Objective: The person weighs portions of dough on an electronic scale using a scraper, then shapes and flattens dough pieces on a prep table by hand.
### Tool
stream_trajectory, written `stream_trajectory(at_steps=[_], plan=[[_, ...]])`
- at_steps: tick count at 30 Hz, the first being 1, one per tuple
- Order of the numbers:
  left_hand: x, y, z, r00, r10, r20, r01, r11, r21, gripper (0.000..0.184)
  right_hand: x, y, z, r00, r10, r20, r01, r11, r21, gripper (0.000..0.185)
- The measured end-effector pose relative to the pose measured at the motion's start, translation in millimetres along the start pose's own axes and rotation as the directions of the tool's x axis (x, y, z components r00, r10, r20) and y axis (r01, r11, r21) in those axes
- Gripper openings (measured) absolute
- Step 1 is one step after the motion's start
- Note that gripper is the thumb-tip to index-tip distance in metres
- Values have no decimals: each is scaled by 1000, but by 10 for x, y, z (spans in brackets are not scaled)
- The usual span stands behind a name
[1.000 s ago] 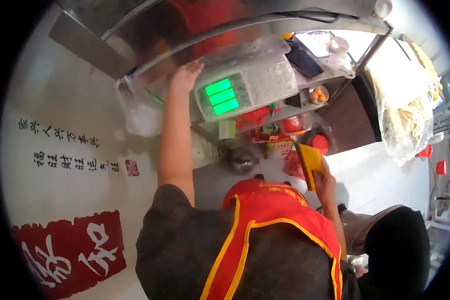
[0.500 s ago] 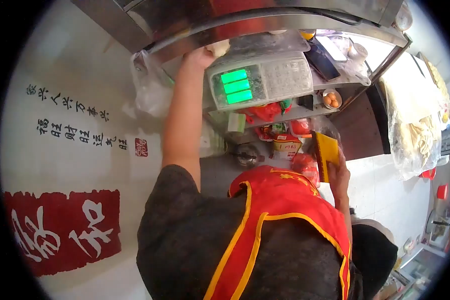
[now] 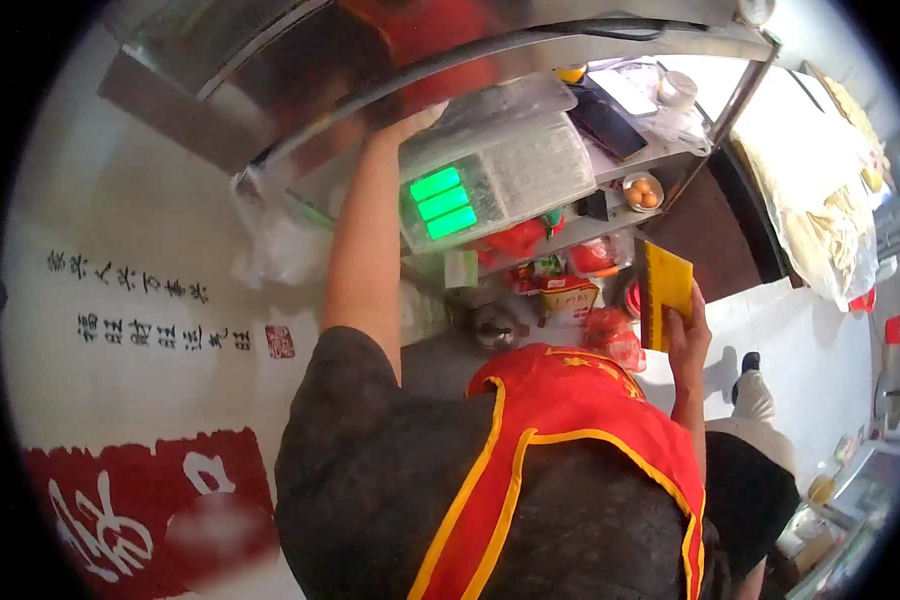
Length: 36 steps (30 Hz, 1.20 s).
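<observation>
My left arm stretches up to a digital scale with lit green displays (image 3: 443, 203). My left hand (image 3: 407, 128) is at the scale's pan (image 3: 505, 108), partly hidden by a steel edge. A pale lump that looks like dough (image 3: 433, 114) shows at its fingers, which are closed and mostly out of sight. My right hand (image 3: 688, 335) grips a yellow dough scraper (image 3: 669, 295) by its lower edge, the blade held upright beside the shelf. A red apron (image 3: 580, 385) with yellow trim covers my front.
A steel cabinet (image 3: 530, 50) overhangs the scale. Phones (image 3: 606, 125) lie on the shelf right of it, above a bowl of eggs (image 3: 642, 193). Food packets (image 3: 570, 298) sit lower down. Plastic-covered dough (image 3: 820, 220) is at right. Another person's leg (image 3: 755, 395) shows on the floor.
The view has shifted, so the scale and shelf appear further left. My right hand has turned the scraper so more of its flat face shows. The lump at my left hand is less visible.
</observation>
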<state>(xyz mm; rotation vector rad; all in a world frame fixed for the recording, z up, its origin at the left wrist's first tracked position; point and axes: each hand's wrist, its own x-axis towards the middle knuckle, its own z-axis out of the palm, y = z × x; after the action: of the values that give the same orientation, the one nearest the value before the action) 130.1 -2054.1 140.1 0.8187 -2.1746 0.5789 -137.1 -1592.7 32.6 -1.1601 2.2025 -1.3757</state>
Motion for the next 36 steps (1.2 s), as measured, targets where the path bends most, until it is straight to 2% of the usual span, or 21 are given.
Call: stream_trajectory(at_steps=[2,4,5,6,8,11,13,15,17,20,22,24,26,28,30,33,34,36], plan=[[-22,-380,401,972,233,-30,-225,960,166,54,-10,-15,-4,1000,28,8,-28,999,-22,50],[36,-380,503,975,206,76,-210,976,49,54,-50,32,24,999,44,10,-43,998,-46,49],[63,-321,515,976,154,154,-145,987,-70,54,-79,21,28,999,32,6,-31,998,-57,48],[66,-239,438,955,48,291,23,972,-234,54,-105,-1,19,999,40,-2,-40,997,-66,49],[68,-73,350,796,-83,599,394,823,-409,54,-186,-32,-13,998,63,-15,-64,994,-87,50],[17,98,203,558,-27,829,566,743,-356,54,-286,55,-53,996,79,-46,-85,986,-141,52],[22,164,199,500,-12,866,585,742,-328,54,-368,94,-81,991,119,-61,-125,987,-102,53],[89,207,280,504,-19,863,587,741,-327,54,-445,75,-102,985,155,-78,-162,982,-93,53],[190,323,424,557,-23,830,566,742,-359,54,-544,23,-124,975,196,-106,-208,972,-110,53],[301,519,662,621,-15,784,543,729,-417,54,-733,46,-143,976,119,-182,-134,988,-74,53],[351,586,755,656,-2,755,553,682,-479,54,-890,-17,-153,964,169,-206,-187,980,-67,53],[371,663,696,648,8,761,649,518,-557,54,-1025,-346,-218,908,396,-141,-392,918,55,50],[428,842,522,589,12,808,796,167,-582,54,-1282,-190,-158,912,374,-167,-369,927,62,46],[439,1139,240,522,59,851,843,-186,-504,54,-1441,-396,-171,932,236,-274,-258,965,-47,47],[363,1523,-144,463,134,876,820,-441,-365,54,-1609,-440,-141,914,317,-253,-345,936,-72,51],[-71,2029,-505,399,374,837,758,-649,-71,54,-1806,-412,-98,900,391,-193,-415,903,-108,54],[-364,2073,-300,408,513,755,719,-690,81,54,-1841,-384,-76,899,405,-165,-427,896,-124,55],[-854,2155,52,420,733,535,645,-656,392,55,-1882,-331,-16,891,411,-191,-437,891,-122,54]])
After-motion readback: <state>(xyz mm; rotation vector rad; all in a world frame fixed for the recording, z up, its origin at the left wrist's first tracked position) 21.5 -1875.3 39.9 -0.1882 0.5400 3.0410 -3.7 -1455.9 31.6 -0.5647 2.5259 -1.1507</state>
